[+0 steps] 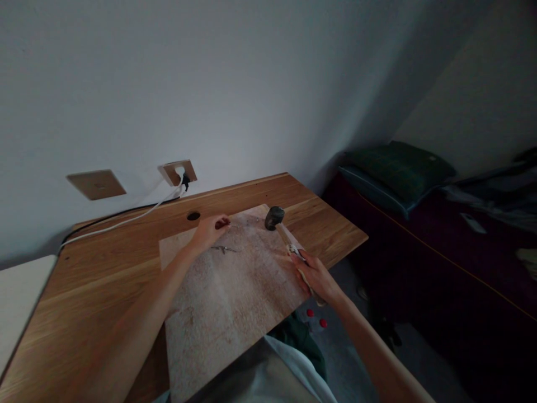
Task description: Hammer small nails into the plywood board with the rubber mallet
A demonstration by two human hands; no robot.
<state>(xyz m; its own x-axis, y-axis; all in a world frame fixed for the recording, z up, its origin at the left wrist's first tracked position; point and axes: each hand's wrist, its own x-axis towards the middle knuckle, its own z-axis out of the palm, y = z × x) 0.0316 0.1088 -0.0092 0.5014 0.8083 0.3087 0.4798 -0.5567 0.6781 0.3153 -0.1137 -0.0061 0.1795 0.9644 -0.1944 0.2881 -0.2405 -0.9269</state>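
Note:
My right hand (312,271) is wrapped round the handle of a mallet (274,218) with a dark head and a pale handle. The mallet's head is over the far right part of a worn, pale board (210,308). Near the board's far edge, my left hand (213,228) has thumb and fingertips pinched together; whatever is between them is too small to make out. Just below that hand, a thin metal tool that looks like small pliers (224,249) lies on the board. Several tiny bits (245,222) are scattered between my left hand and the mallet.
The board rests on a wooden desk (92,285) against the wall, with a round cable hole (193,215). Cables (126,221) run from a wall socket (178,170) along the back. A white surface (25,296) borders the left; cushions (390,173) lie on a dark bed at right.

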